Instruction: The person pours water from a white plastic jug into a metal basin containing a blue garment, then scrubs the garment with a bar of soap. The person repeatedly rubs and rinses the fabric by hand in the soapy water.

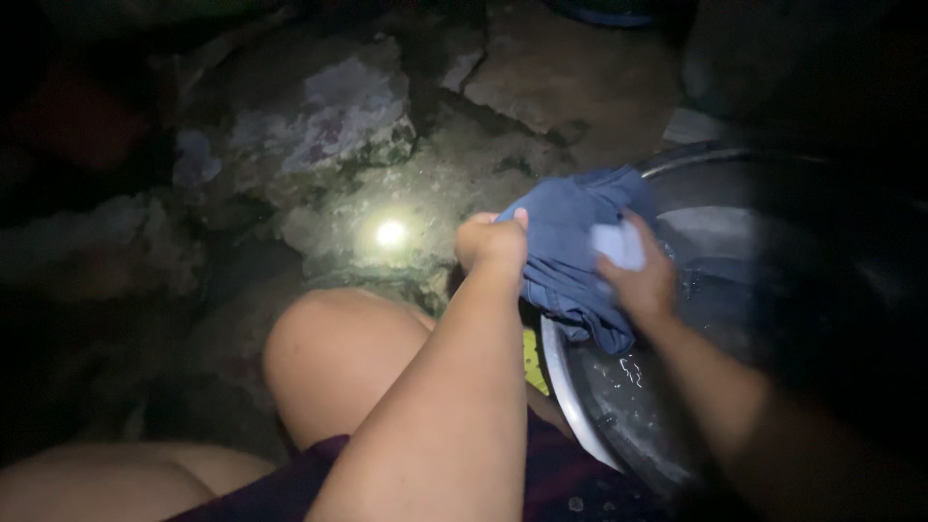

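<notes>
Over the near rim of the metal basin point(570, 406) we held a blue cloth point(570, 256), bunched up between both hands so that its lower folds hung toward the water rather than onto the ground. Our left hand point(491, 242) was closed in a fist around the cloth's left edge, thumb on top, pinning it taut. Our right hand point(638, 280) was curled against the cloth's right side with a small pale lump point(619, 244) pressed to the fabric (soap, we judged, though motion blur left it unclear); how tightly those fingers gripped we could not tell. The two hands sat close together, which seemed to let one steady the cloth while the other worked against it.

Water point(638, 387) glinted in the basin, dark and shallow where it showed. To the left, our bare knee point(333, 362) rose beside the basin, and a dark purple garment point(570, 478) covered the lap nearer to us. Farther off lay rough, wet stone ground point(338, 116), with a bright spot of light point(390, 233) reflected on it just left of the left hand. Everything beyond that was lost in darkness.
</notes>
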